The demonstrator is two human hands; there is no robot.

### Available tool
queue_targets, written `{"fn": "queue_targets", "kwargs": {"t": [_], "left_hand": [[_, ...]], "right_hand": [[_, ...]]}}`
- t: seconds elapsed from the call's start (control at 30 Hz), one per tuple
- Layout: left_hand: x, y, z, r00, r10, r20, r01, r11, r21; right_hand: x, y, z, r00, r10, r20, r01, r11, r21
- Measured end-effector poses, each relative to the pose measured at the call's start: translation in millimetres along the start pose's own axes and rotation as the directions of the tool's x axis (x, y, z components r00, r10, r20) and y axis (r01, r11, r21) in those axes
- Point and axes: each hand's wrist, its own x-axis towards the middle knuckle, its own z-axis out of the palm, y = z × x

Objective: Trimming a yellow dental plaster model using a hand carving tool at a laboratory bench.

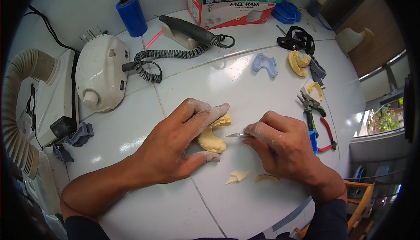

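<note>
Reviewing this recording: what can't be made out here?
All in the head view:
- Yellow dental cast: left side, hidden by the left hand.
- Small knife: most of its handle, hidden by the right hand.
- Blue cylinder: its cord's far end, cut off by the top edge.
- Plants outside: too small and blurred.

Dental casts [211, 142], a corded handpiece [188, 29] and pliers [311, 103] mark this as a dental workshop.

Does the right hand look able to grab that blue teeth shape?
Probably yes: nothing seems to stand between the right hand and the blue teeth shape. It might need to put down its pointed metal tool first, though.
</note>
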Motion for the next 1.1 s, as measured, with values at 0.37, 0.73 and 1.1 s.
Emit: {"fn": "queue_targets", "kwargs": {"t": [0.37,0.73,1.1], "left_hand": [[1.8,-4.6,1.0,0.999,0.048,-0.012,-0.048,0.999,-0.004],[2.4,-3.1,-1.5,0.997,0.079,-0.007,-0.079,0.995,0.056],[2.9,-2.7,-2.1,0.999,0.049,0.008,-0.049,0.997,0.058]], "right_hand": [[0.4,2.3,0.1,0.998,-0.067,-0.001,0.066,0.99,-0.121],[0.4,2.7,0.7,0.998,-0.066,0.001,0.066,0.994,-0.092],[-0.7,3.0,7.9,0.998,-0.054,-0.026,0.053,0.998,-0.023]]}}
